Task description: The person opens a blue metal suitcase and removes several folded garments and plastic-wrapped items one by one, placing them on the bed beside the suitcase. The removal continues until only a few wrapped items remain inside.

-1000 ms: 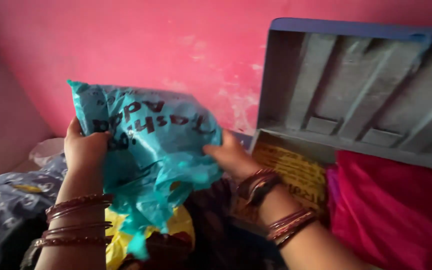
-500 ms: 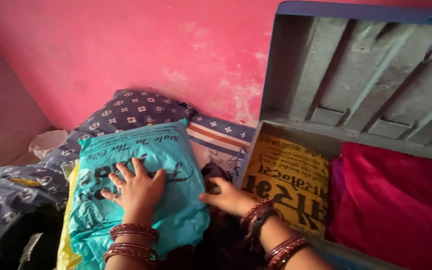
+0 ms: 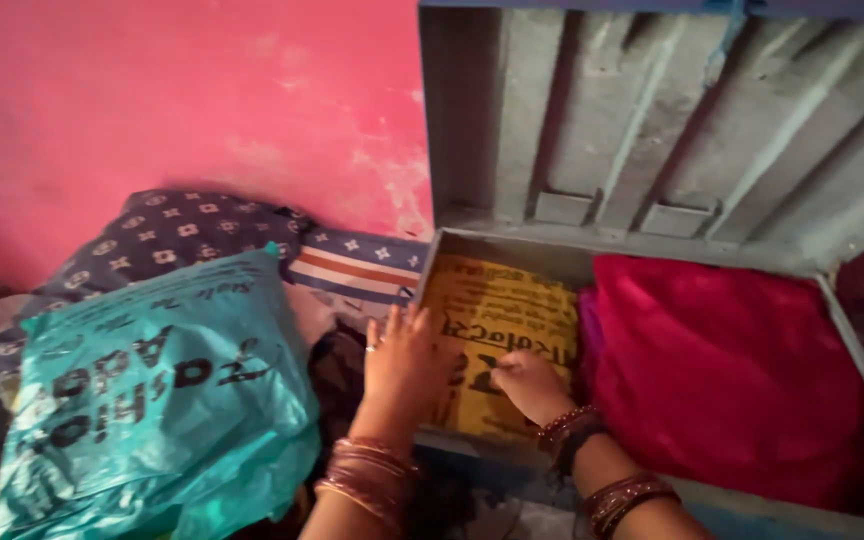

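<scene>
We press our left hand [image 3: 404, 355] flat, fingers spread, and our curled right hand [image 3: 530, 385] on one yellow printed plastic bag [image 3: 500, 310]. It lies in one open grey metal trunk [image 3: 652, 150] beside one red folded cloth [image 3: 727, 370] — one teal plastic bag [image 3: 152, 400] lies outside, below a pink wall [image 3: 152, 100].

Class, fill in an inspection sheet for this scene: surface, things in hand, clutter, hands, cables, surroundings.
Surface: open grey metal trunk, lid raised against the wall.
Things in hand: yellow printed bag at the trunk's left end, beside red cloth.
Clutter: teal plastic bag on patterned dark-blue fabric; striped cloth.
Hands: left hand and right hand both on the yellow bag; bangles on both wrists.
Cables: nothing seen.
Surroundings: pink wall, paint worn.
</scene>
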